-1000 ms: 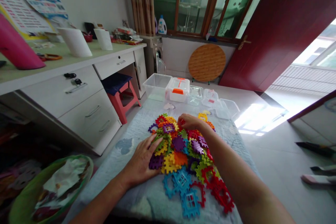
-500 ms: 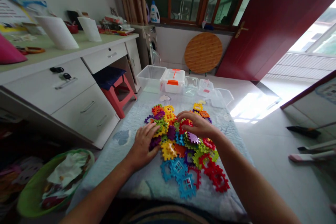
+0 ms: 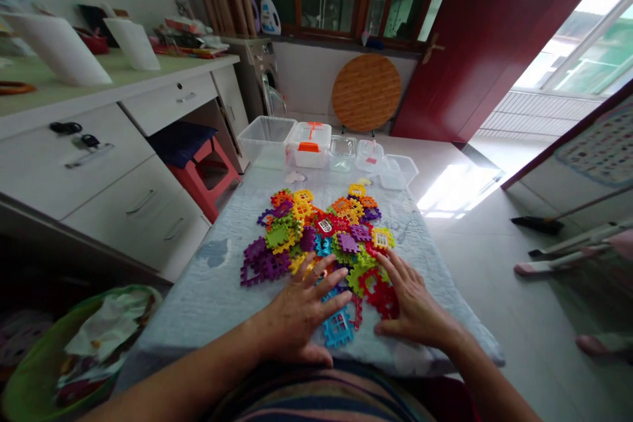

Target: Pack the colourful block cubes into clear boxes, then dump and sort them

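Observation:
A spread of colourful interlocking plastic tiles [image 3: 316, 237] covers the middle of a table draped in a pale blue cloth [image 3: 217, 283]. My left hand [image 3: 299, 316] lies flat with fingers spread on the near tiles, over a blue tile [image 3: 339, 330]. My right hand [image 3: 413, 306] rests beside it, fingers stretched out over red tiles [image 3: 378, 290] near the front edge. Neither hand holds anything.
Clear plastic boxes [image 3: 267, 138] and a white box with an orange latch [image 3: 309, 145] stand at the table's far end. A white desk with drawers [image 3: 99, 165], a red stool [image 3: 198, 171] and a green basket [image 3: 74, 349] are left. Brooms [image 3: 558, 237] lie on the floor right.
Both hands have drawn back from the middle of the pile to its near edge, and the tiles are spread out flatter. The view has tilted and shifted left.

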{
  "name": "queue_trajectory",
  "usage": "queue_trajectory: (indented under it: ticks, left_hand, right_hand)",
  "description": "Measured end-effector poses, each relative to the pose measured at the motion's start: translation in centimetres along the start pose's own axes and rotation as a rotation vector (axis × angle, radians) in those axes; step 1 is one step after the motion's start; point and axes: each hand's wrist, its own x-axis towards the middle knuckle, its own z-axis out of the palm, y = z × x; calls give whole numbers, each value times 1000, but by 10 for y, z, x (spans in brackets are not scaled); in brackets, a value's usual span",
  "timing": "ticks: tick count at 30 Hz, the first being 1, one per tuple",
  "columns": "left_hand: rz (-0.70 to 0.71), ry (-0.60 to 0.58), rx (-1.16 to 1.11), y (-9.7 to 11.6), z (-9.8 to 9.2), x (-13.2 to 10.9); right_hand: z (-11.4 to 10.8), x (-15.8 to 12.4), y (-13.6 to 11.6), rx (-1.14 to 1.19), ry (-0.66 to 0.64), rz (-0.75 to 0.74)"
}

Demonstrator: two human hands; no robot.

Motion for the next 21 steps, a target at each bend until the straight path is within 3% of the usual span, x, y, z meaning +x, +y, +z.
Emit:
queue_trajectory:
  ticks: [6,13,21]
  left_hand:
    - [1,27,54,3,6,14]
    - [-105,122,91,1,8,18]
    - [-298,407,224,-16,14,11]
  right_hand:
    - [-4,22,-12,25,163,-14]
    - [-15,49,-31,-94,123,72]
    - [0,70,-38,-46,216,121]
